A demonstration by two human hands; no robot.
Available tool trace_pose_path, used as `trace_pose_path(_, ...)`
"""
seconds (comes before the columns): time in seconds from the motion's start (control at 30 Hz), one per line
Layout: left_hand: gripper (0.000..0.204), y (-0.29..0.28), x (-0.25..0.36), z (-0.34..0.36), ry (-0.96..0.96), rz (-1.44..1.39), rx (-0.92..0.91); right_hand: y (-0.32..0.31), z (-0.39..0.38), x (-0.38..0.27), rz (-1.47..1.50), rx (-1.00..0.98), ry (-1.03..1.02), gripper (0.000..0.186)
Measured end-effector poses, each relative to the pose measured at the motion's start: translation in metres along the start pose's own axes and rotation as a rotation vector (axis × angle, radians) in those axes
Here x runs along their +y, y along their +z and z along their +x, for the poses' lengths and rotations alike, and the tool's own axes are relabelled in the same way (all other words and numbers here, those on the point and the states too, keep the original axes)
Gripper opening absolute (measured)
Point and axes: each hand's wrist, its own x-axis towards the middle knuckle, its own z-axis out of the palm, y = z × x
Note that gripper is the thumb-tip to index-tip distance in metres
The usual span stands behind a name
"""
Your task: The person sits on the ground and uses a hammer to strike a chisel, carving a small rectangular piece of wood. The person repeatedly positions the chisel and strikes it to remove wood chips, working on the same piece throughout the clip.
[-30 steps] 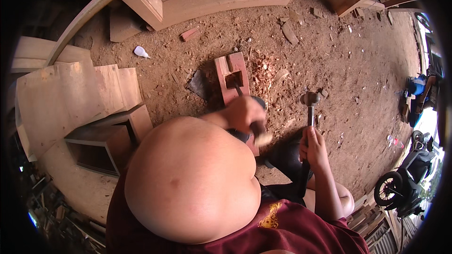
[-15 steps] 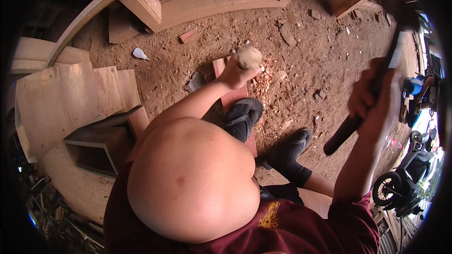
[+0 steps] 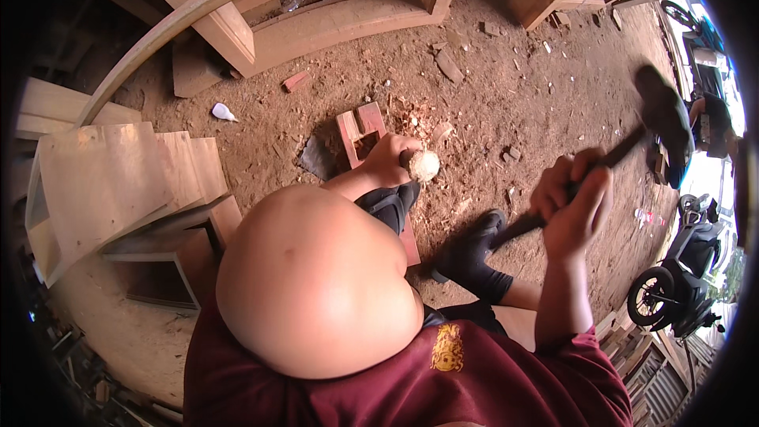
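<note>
My left hand (image 3: 386, 160) is closed around a chisel (image 3: 424, 165), whose pale, frayed wooden handle end faces up; its blade is hidden. Just beyond the fist, a rectangular slot (image 3: 365, 145) shows in the far end of a reddish wooden board (image 3: 371, 117). My dark-shod left foot (image 3: 389, 207) rests on that board. Off to the right, my right hand (image 3: 575, 194) grips the dark handle of a hammer (image 3: 664, 115), its blurred black head raised well apart from the chisel.
Wood shavings (image 3: 419, 120) lie beside the board on the dirt floor, near a grey stone-like slab (image 3: 318, 156). A white bottle (image 3: 224, 112) lies farther left. Wooden frames (image 3: 332, 29) stand at the far side, plywood boxes (image 3: 103, 174) at left, and a motorcycle (image 3: 672, 277) at right.
My left hand has brought the chisel nearer to me along the board, uncovering the slot. The hammer in my right hand has swung from upright to a slant, lower and farther left.
</note>
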Motion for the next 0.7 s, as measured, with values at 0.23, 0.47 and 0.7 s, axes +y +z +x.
trace_pose_path(0.23,0.028,0.001,0.006,-0.008,0.148,0.065,0.181,-0.025,-0.091,0.115,-0.585,-0.392,0.444,0.028)
trace_pose_path(0.47,0.028,-0.003,-0.013,-0.012,0.225,0.098,0.077,-0.053,-0.067,0.119,-0.213,-0.123,0.799,0.03)
trace_pose_path(0.7,0.023,-0.002,-0.008,-0.022,0.413,0.064,-0.088,-0.045,-0.022,0.101,-0.219,-0.019,0.795,0.031)
